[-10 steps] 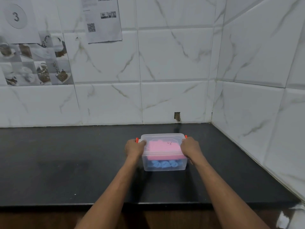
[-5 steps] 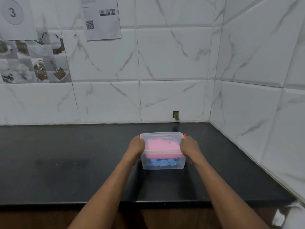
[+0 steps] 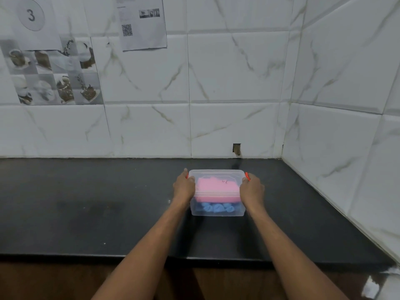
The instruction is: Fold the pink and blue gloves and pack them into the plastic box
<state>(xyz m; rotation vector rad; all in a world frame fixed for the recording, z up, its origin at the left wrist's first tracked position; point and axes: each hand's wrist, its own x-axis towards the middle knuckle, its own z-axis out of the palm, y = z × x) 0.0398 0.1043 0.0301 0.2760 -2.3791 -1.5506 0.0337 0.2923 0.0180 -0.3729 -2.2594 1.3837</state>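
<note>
A clear plastic box [image 3: 217,212] with a clear lid and orange side clips stands on the black counter [image 3: 86,202]. Through its walls I see the pink gloves [image 3: 216,189] folded on top and the blue gloves [image 3: 216,207] bunched underneath. My left hand [image 3: 184,187] grips the box's left end at the clip. My right hand [image 3: 252,189] grips its right end at the other clip. Both forearms reach in from the bottom of the view.
White marble-pattern tiles form the back wall and the right wall [image 3: 346,148], meeting in a corner right of the box. Papers [image 3: 141,22] are taped on the back wall. The counter's front edge [image 3: 194,259] runs below my forearms.
The box has shifted slightly away from me toward the back wall, both hands still on its ends. The camera has tilted a little.
</note>
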